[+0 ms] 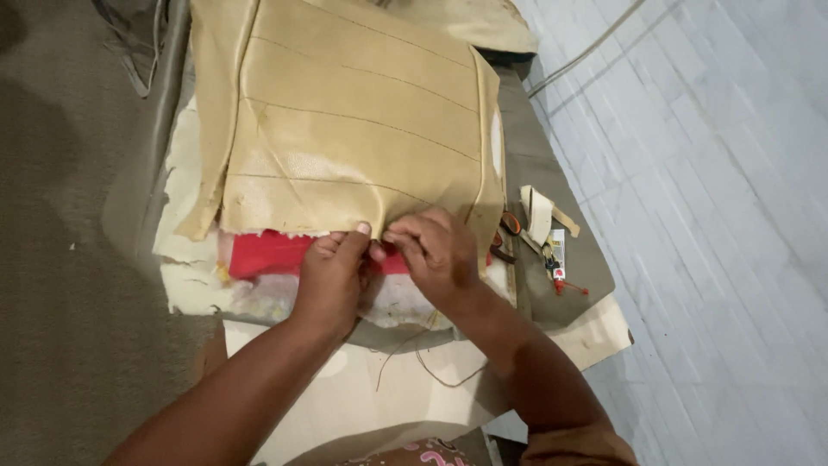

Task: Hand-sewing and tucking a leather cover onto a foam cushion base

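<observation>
Tan quilted cover [354, 112] lies flat across the surface [552, 181], stitched lines running over it; take it as your landmark. Under its near edge: red fabric [276, 252] showing, white padding [250, 298] below that. Your left hand [332, 276] sits at the cover's near edge, fingers curled together, thumb tip touching the hem. Your right hand [435, 250] is just beside it, fingertips pinched shut on the same hem. Right of the cover: scissors with orange handles [509, 226], a roll of tape [539, 211]. Loose thread [431, 367] trails near your wrists.
</observation>
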